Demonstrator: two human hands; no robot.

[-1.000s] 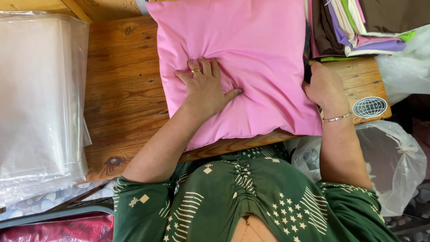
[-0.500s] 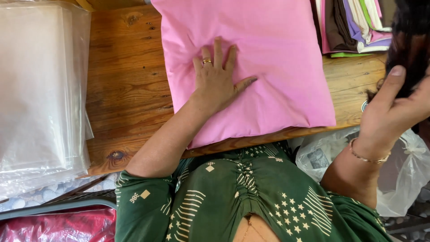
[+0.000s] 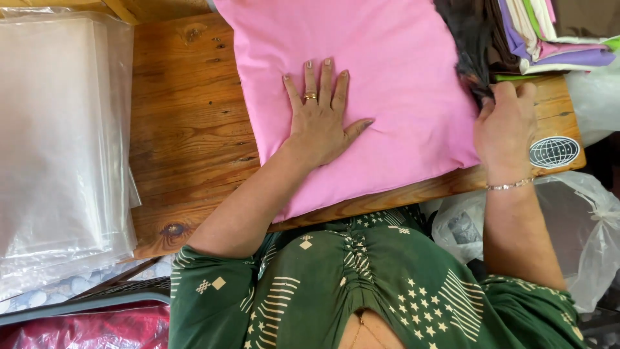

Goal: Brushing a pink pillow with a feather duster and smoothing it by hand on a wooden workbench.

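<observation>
Pressing my left hand [image 3: 321,116] flat on the pink fabric [image 3: 361,84], fingers spread wide and holding nothing, one ring on it; the fabric lies in the upper middle of the frame on the wooden table [image 3: 187,142], its lower edge running along the table's near edge. My right hand [image 3: 507,126], which half a second ago was lifted off to the right side of the frame away from the cloth, has come back down to the fabric's right edge; its fingers are now curled around a dark, blurred piece of cloth [image 3: 475,48] at the upper right, so I judge that the next piece is being drawn in while the pink one stays pinned. Counting: one pink fabric; one stack of folded cloths [image 3: 555,32] in mixed colours at the upper right corner, too tightly packed to count singly; one pile of clear plastic bags [image 3: 58,142] on the left; one bracelet [image 3: 510,186] on my right wrist; one round sticker [image 3: 554,152] on the table.
</observation>
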